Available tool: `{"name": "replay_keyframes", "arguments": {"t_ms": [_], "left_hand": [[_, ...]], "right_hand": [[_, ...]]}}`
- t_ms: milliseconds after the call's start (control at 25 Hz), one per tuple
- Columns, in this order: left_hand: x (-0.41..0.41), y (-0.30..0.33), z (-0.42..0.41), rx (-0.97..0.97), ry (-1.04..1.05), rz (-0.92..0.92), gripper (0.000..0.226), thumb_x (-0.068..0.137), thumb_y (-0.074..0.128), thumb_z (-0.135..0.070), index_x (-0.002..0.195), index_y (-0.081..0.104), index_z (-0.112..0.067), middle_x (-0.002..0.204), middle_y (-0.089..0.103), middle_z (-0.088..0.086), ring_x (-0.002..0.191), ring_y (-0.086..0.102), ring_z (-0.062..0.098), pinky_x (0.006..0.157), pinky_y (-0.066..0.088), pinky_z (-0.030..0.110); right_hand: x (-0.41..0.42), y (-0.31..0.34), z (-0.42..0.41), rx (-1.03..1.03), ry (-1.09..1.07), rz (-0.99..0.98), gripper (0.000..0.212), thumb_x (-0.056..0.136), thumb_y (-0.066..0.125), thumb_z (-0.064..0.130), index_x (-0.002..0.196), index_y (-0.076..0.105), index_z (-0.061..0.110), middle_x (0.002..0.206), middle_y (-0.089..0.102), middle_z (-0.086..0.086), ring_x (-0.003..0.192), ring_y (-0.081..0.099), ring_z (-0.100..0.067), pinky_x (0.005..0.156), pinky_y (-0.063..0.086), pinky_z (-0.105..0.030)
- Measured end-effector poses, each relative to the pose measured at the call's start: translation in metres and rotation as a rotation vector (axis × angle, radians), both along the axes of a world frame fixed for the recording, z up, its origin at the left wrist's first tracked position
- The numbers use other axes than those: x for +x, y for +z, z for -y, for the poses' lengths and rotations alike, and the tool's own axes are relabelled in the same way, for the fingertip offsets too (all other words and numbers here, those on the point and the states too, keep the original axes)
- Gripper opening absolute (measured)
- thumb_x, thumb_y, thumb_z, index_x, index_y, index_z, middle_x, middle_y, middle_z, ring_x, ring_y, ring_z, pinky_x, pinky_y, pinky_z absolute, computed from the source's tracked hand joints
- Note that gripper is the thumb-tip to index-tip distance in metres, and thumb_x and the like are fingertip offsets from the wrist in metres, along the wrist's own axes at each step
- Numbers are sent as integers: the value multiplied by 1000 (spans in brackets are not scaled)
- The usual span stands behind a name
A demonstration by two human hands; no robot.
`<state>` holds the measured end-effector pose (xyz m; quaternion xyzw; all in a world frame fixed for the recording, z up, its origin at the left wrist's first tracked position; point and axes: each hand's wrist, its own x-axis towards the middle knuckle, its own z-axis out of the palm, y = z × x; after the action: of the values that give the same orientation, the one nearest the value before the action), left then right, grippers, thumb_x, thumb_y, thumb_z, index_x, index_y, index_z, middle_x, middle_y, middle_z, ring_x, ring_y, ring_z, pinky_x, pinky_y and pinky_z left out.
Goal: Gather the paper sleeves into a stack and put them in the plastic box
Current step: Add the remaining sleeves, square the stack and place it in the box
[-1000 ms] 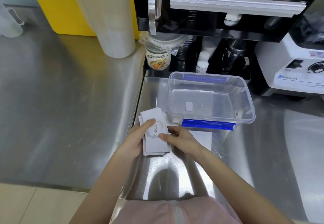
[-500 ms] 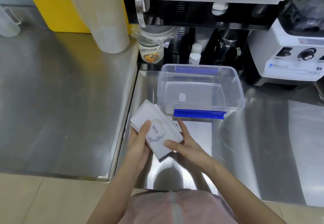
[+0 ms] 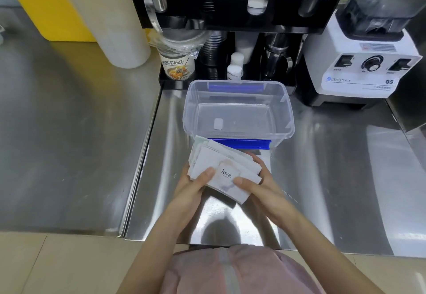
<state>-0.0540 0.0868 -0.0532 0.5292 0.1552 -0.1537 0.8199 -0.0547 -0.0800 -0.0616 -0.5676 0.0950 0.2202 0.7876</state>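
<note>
Paper sleeves [image 3: 227,169] have come up off the steel counter [image 3: 69,132], turned crosswise, left hand [image 3: 193,184] and right hand [image 3: 260,185] both clasping the stack just before the empty plastic box [image 3: 238,109]; drop-in looks next.

Your fanned stack of white paper sleeves [image 3: 221,167] hides part of the clear plastic box's [image 3: 238,109] blue front clip [image 3: 249,143]; the sleeves beneath are too overlapped to count.
</note>
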Motion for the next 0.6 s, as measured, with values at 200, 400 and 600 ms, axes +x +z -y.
{"name": "replay_keyframes", "arguments": {"t_ms": [200,400,600], "left_hand": [[8,-8,-8,350,-310,110,90,69,66,-13,141,14,-28,121,52,-10,97,58,-12,74,49,5],[15,-20,-3,812,-526,185,107,49,71,-52,136,13,-27,136,40,-2,122,43,-2,105,38,19],[21,-41,5,1066,-610,254,123,51,73,-50,145,-2,-23,145,30,5,137,24,21,117,18,38]], "right_hand": [[5,5,42,-381,184,164,77,75,71,-1,123,34,46,109,60,14,91,65,4,80,52,-13],[13,1,54,-651,323,297,88,70,75,7,116,22,61,115,47,26,99,57,10,83,45,-3],[7,-20,54,-683,331,248,98,72,75,12,128,5,53,116,47,29,91,51,28,78,41,5]]}}
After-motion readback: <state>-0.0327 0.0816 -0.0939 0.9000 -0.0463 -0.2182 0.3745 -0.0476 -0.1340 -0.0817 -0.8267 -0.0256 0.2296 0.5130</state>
